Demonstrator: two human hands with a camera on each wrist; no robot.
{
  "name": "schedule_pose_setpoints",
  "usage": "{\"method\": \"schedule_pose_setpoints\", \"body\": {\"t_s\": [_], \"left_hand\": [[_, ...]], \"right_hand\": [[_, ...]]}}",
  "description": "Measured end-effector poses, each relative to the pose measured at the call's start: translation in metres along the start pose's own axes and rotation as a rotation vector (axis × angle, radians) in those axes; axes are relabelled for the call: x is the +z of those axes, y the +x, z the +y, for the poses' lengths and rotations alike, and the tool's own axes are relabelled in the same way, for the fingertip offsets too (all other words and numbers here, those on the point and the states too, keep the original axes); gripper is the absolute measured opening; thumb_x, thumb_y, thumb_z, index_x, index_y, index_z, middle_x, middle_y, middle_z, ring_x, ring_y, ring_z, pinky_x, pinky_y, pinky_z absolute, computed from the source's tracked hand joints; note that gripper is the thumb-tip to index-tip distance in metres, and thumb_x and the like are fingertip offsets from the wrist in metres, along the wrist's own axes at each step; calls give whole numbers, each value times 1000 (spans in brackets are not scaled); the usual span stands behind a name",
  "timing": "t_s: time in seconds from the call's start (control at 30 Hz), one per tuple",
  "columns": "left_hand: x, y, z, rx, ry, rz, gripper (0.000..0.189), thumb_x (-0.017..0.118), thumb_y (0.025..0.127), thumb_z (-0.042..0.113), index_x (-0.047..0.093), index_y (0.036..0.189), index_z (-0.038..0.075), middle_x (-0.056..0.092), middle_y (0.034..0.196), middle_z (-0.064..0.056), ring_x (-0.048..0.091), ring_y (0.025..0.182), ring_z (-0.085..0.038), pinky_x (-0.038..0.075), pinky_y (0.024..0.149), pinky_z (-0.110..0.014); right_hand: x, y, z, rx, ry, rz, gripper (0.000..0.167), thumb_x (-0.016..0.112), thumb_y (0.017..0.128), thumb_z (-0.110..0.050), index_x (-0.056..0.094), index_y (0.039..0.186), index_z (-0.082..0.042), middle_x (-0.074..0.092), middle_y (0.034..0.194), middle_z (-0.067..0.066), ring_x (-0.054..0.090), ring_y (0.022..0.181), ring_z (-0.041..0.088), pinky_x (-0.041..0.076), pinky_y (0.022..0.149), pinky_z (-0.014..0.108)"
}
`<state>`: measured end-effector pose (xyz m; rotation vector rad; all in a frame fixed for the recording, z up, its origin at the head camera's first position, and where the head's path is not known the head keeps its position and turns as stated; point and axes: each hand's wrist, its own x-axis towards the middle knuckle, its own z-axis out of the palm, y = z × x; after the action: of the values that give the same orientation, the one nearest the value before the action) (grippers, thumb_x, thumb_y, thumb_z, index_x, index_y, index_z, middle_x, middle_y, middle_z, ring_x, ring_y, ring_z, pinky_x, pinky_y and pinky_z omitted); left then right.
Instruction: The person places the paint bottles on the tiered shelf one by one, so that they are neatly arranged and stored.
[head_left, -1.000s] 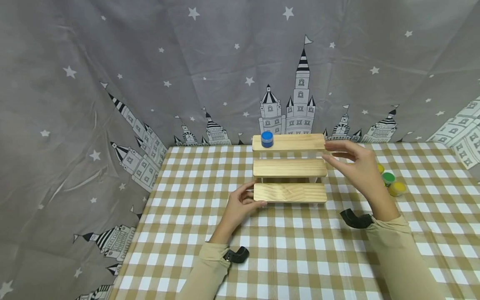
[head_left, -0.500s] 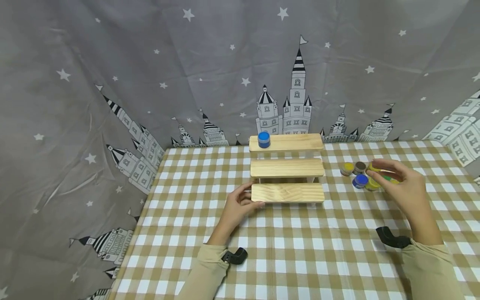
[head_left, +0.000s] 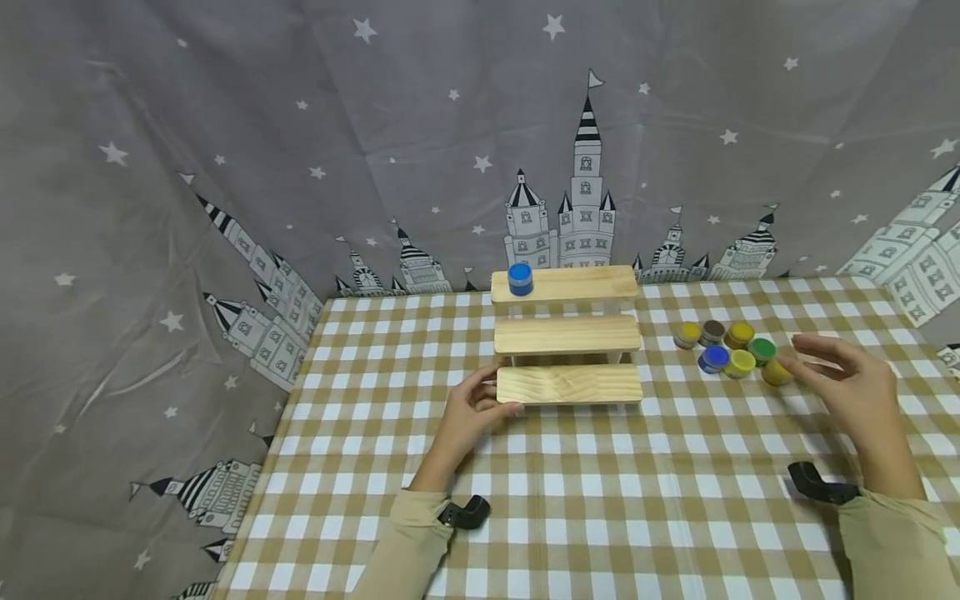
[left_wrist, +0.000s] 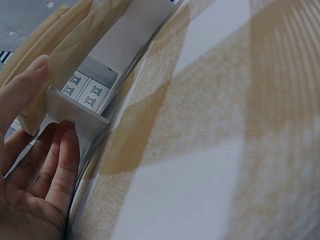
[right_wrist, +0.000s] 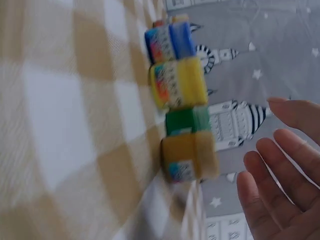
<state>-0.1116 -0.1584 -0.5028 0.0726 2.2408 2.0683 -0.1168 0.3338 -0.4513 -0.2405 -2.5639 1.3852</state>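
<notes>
A three-tier wooden display stand (head_left: 567, 335) with pale supports stands on the checked cloth. My left hand (head_left: 463, 421) grips the left end of its lowest board; in the left wrist view the thumb lies on the wood (left_wrist: 75, 47) and the fingers curl in by a pale support (left_wrist: 77, 112). One blue paint jar (head_left: 520, 279) sits at the left of the top board. Over on the right, my right hand (head_left: 851, 387) hovers with fingers apart and holds nothing. Nearest to it is an ochre paint jar (right_wrist: 186, 156), with a green jar (right_wrist: 186, 121) just beyond.
Several small paint jars cluster right of the stand, among them a dark blue jar (head_left: 713, 359), a bright yellow jar (head_left: 739, 363) and a brown jar (head_left: 712, 332). A grey curtain (head_left: 420, 125) printed with castles hangs behind the table's back edge.
My right hand has moved from the stand's top right end rightward and down to the jars, uncovering the cluster. The left hand keeps its grip, and the whole view has shifted slightly.
</notes>
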Motion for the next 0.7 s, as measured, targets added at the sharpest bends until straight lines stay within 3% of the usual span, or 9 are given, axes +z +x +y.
{"method": "schedule_pose_setpoints", "body": {"t_s": [0.27, 0.47, 0.7], "left_hand": [[0, 0, 0, 3, -3, -4, 73, 89, 79, 3, 59, 144, 10, 70, 119, -21, 71, 90, -14, 64, 78, -21], [0, 1, 1, 27, 5, -1, 73, 89, 78, 1, 59, 144, 10, 68, 123, -21, 70, 93, -13, 64, 80, -21], [0, 1, -1, 29, 4, -11, 73, 89, 79, 3, 59, 145, 12, 69, 122, -22, 72, 93, -11, 64, 81, -21]], "right_hand": [[-6, 2, 24, 3, 20, -76, 51, 79, 93, -24, 63, 136, -1, 58, 100, -44, 56, 93, -23, 43, 75, -5], [-4, 4, 33, -15, 33, -118, 51, 80, 92, -19, 62, 134, 3, 60, 101, -42, 59, 86, -22, 48, 73, -2], [0, 6, 36, 6, -16, -112, 57, 82, 91, -23, 60, 135, 6, 59, 98, -43, 59, 82, -21, 50, 70, 0]]}}
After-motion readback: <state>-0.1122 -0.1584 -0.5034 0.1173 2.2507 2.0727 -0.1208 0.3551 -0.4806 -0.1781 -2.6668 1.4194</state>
